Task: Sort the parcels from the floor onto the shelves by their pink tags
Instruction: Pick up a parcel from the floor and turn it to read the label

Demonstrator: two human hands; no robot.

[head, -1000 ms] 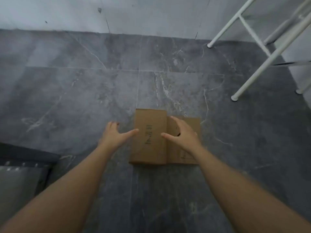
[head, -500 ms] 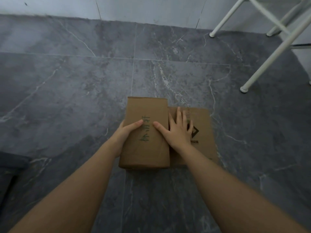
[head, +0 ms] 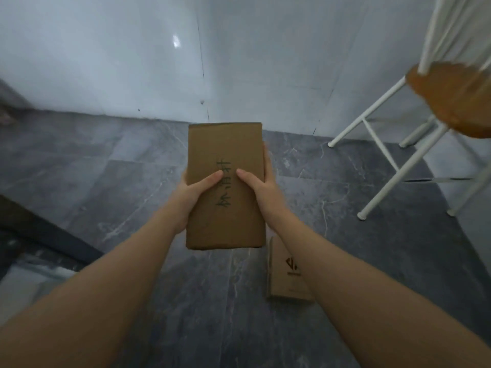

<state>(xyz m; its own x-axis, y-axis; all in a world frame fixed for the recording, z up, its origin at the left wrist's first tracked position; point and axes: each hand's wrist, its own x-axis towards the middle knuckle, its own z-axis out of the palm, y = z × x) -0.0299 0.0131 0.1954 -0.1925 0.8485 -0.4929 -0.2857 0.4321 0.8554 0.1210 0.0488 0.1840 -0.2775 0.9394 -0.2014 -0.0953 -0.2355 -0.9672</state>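
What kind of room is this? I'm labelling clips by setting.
Probably a plain indoor storage corner: grey marble-look floor tiles, a bare white wall, a white metal rack, and cardboard parcels, one held, one on the floor.

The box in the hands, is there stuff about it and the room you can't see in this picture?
- Pink tag: none shows on the box; its underside faces away in the head view.
- Second box on the floor: the right arm covers part of it, and its small print is too tiny to read.
- White rack: cut off by the right edge, its wooden board blurred.
- Fingers of the left hand and right hand: mostly behind the box.
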